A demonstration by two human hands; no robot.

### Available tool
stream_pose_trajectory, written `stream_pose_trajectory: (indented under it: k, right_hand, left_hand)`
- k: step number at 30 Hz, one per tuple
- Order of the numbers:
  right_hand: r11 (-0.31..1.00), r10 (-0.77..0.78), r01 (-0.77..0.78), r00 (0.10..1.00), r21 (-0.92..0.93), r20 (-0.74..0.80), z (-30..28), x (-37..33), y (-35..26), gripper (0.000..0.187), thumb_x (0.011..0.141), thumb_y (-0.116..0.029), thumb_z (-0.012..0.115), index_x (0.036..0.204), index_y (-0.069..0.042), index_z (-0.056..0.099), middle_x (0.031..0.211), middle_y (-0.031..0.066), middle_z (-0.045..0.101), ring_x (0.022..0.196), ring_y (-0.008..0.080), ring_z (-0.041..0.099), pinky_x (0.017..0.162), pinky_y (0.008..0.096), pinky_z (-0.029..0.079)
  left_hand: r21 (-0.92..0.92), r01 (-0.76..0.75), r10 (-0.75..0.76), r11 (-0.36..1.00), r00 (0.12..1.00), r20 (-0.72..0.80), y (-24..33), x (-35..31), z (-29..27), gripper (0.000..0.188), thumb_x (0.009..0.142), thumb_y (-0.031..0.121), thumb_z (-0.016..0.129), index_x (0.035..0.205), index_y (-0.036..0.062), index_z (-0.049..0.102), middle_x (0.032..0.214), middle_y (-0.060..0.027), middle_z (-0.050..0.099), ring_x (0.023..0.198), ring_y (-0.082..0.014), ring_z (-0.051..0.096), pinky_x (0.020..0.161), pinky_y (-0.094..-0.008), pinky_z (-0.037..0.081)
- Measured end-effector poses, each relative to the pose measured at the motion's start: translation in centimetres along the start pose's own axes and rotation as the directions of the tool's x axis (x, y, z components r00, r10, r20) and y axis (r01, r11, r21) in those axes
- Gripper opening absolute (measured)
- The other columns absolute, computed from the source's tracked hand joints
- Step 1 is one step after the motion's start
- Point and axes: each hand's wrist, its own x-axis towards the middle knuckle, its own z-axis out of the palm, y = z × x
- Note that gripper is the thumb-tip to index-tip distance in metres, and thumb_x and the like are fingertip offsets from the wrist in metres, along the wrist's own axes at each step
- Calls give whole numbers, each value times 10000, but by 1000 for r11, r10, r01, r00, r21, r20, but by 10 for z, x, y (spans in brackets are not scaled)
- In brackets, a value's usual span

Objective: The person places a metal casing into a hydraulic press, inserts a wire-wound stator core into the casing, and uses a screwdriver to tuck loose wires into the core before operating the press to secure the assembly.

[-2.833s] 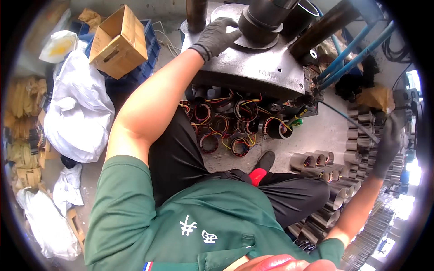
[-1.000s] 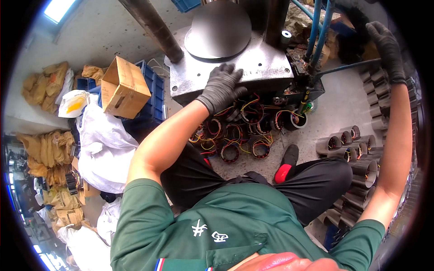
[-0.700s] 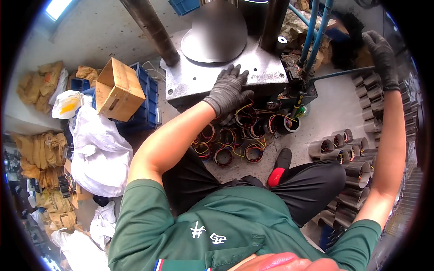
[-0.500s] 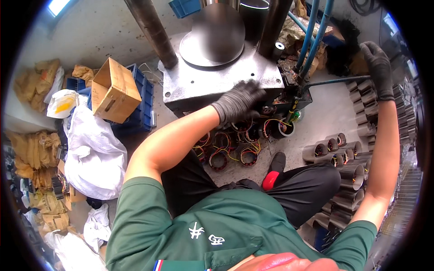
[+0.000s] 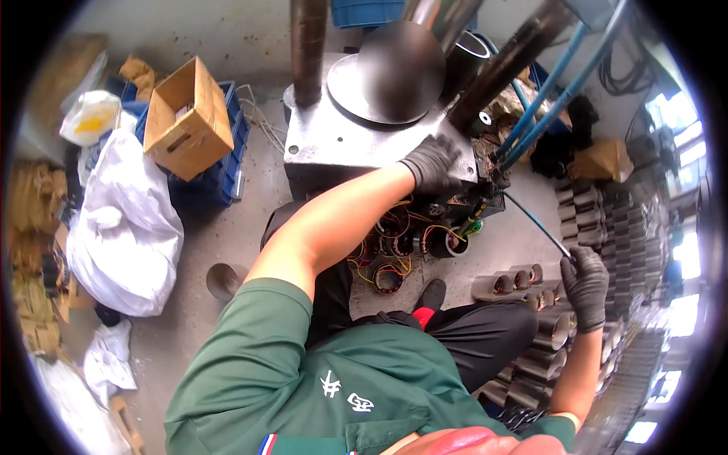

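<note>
My left hand point(image 5: 434, 164), in a dark grey glove, lies at the front right edge of a metal press bed point(image 5: 318, 144), its fingers stretched over the top. A round metal plate point(image 5: 345, 95) sits on that bed, with a dark rounded blur above it. Out to the right, my gloved right hand point(image 5: 585, 290) is closed around the end of a thin lever rod point(image 5: 535, 218). The rod slopes down toward me from beside the press. Below my left hand, wound stator rings point(image 5: 387, 279) with red and yellow wires stand on the floor, partly behind my arm.
Metal cylinders point(image 5: 547, 330) stand in rows at my right. A cardboard box point(image 5: 205, 121) rests on blue crates point(image 5: 224, 178) at the left, near a white sack point(image 5: 125, 227). Blue pipes point(image 5: 565, 80) rise right of the press. A lone metal cylinder point(image 5: 225, 282) stands on the floor.
My right hand has come down and toward me, and the lever rod now slopes down with it. My left hand stays at the bed's edge, shifted right. The whole view has turned somewhat.
</note>
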Motion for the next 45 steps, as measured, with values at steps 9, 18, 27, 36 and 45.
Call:
stream_pose_trajectory:
  k: [9,18,27,36,45]
  right_hand:
    - [849,-452,481,875,218,-172,-35,168,-137,337,911,-166,769,1218,-55,683,1131,178,704,1010,387,685,899,452,545]
    - [784,-558,605,585,-142,-588,-21,451,-205,362,1039,-353,687,1294,-97,675,1174,170,734,1083,364,710,969,473,561]
    - [742,-670,638,716,206,198,-37,457,-212,278,990,-286,718,1148,-59,753,1044,121,719,918,219,692,926,387,567]
    - [466,-447,-124,821,876,354,-1,278,-183,499,851,-162,729,1320,1,679,1043,175,749,908,277,706,814,408,584]
    - [65,283,-107,955,992,84,163,85,-199,218,870,-193,737,980,-9,696,837,95,691,795,214,657,768,365,552]
  left_hand:
    - [-260,-621,661,740,743,108,104,-48,14,430,896,331,766,1260,107,714,1095,-147,738,1081,-380,711,915,-515,568]
    - [-492,-8,43,871,997,61,45,-36,-60,336,926,313,713,1216,144,734,1023,-173,768,949,-406,739,853,-507,583]
    - [-912,-111,-614,396,706,-353,-40,-12,-31,382,1008,285,707,1324,96,610,934,-102,707,858,-324,674,789,-393,550]
    - [-874,-480,-684,75,613,-395,-77,7,-28,197,1082,243,645,1131,59,694,959,-40,709,837,-168,685,734,-314,575]
    - [-718,-26,-516,696,676,-525,-1,-38,-26,352,1041,239,688,1290,1,619,1203,-131,618,1091,-247,613,1014,-393,504]
